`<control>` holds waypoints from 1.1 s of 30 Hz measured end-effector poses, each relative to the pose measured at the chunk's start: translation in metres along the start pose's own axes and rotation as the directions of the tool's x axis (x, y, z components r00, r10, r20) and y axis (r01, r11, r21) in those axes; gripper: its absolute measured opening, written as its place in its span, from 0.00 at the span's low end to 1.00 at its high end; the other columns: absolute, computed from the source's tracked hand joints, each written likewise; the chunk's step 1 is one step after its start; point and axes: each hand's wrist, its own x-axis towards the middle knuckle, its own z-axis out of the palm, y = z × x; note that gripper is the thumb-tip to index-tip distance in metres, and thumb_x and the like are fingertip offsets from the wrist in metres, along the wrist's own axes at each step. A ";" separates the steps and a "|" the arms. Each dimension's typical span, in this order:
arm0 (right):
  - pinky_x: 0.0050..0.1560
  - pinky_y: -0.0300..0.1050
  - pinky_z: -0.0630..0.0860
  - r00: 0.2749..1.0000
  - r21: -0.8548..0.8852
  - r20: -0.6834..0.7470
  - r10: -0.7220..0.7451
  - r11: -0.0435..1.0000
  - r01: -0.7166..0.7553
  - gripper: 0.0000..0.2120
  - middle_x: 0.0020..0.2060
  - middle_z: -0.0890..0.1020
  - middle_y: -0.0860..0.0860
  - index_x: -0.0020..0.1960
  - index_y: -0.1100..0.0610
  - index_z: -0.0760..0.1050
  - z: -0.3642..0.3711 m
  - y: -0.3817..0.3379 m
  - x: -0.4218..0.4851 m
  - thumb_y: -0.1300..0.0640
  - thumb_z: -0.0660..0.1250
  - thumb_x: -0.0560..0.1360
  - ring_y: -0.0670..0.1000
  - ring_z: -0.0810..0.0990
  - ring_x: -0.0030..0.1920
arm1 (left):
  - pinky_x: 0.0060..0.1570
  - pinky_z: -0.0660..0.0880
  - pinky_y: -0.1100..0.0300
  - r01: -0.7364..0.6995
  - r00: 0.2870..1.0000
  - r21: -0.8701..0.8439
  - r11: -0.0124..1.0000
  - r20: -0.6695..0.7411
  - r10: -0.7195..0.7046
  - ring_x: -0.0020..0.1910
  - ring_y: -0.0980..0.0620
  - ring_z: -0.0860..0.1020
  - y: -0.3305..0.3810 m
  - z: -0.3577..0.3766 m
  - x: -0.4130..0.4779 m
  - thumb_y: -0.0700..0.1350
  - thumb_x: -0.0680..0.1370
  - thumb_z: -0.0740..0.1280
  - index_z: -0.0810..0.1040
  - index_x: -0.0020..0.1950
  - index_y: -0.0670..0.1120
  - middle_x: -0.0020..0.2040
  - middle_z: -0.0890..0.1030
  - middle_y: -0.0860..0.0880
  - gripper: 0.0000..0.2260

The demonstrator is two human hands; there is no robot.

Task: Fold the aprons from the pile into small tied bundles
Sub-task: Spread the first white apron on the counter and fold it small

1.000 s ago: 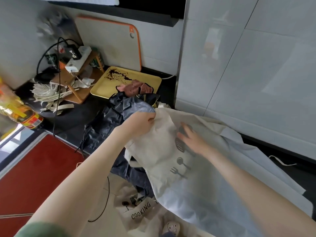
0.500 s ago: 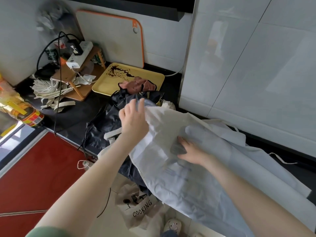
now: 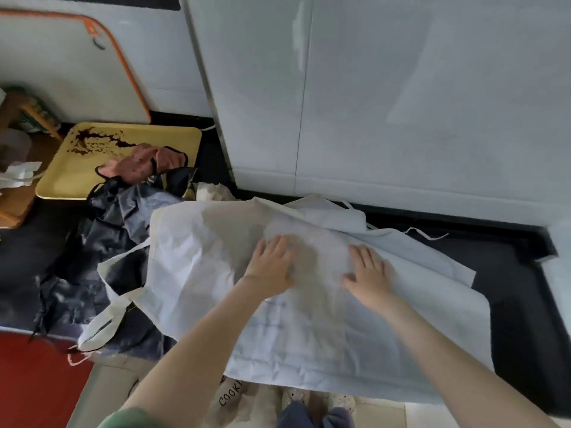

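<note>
Shows a white apron [image 3: 210,273] spread across the dark surface [image 3: 525,288], its near edge hanging over the front. Palms down on the middle of the cloth, side by side: left hand [image 3: 272,264] and right hand [image 3: 369,273], fingers straight and slightly spread, gripping nothing. Left of the hands, crumpled dark aprons [image 3: 108,242], partly under the white apron; beyond, a pink cloth [image 3: 139,163] on a yellow tray [image 3: 58,177].
</note>
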 end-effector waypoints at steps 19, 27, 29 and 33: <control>0.56 0.49 0.73 0.970 0.394 -0.241 0.042 0.917 0.059 0.18 0.59 0.76 0.53 0.69 0.56 0.67 -0.022 0.079 -0.021 0.60 0.60 0.79 0.55 0.77 0.57 | 0.45 0.70 0.54 0.079 0.989 -0.199 0.977 -0.108 -0.102 0.53 0.42 0.76 0.053 -0.074 0.063 0.45 0.83 0.54 0.73 0.57 0.41 0.54 0.76 0.42 0.11; 0.55 0.50 0.70 0.963 0.304 -0.087 0.255 0.927 -0.218 0.31 0.66 0.66 0.58 0.76 0.55 0.56 -0.053 0.138 0.008 0.64 0.64 0.76 0.59 0.69 0.64 | 0.49 0.73 0.53 0.158 0.985 -0.262 0.952 -0.026 -0.170 0.51 0.39 0.76 0.021 -0.063 0.106 0.37 0.78 0.61 0.64 0.71 0.43 0.65 0.65 0.41 0.21; 0.49 0.47 0.71 0.967 0.233 -0.034 0.254 0.943 -0.239 0.19 0.57 0.70 0.55 0.66 0.58 0.68 -0.052 0.144 0.012 0.63 0.63 0.76 0.58 0.73 0.58 | 0.49 0.72 0.54 0.124 0.992 -0.245 0.961 0.031 -0.120 0.50 0.43 0.74 0.023 -0.067 0.109 0.43 0.78 0.64 0.69 0.64 0.42 0.59 0.70 0.44 0.16; 0.41 0.47 0.68 0.973 0.109 -0.029 0.230 0.968 -0.226 0.04 0.42 0.69 0.50 0.43 0.56 0.66 -0.055 0.139 0.014 0.62 0.60 0.75 0.56 0.73 0.46 | 0.47 0.72 0.55 0.067 0.992 -0.209 0.976 0.123 -0.042 0.46 0.47 0.74 0.027 -0.064 0.110 0.46 0.77 0.63 0.76 0.51 0.39 0.52 0.78 0.42 0.10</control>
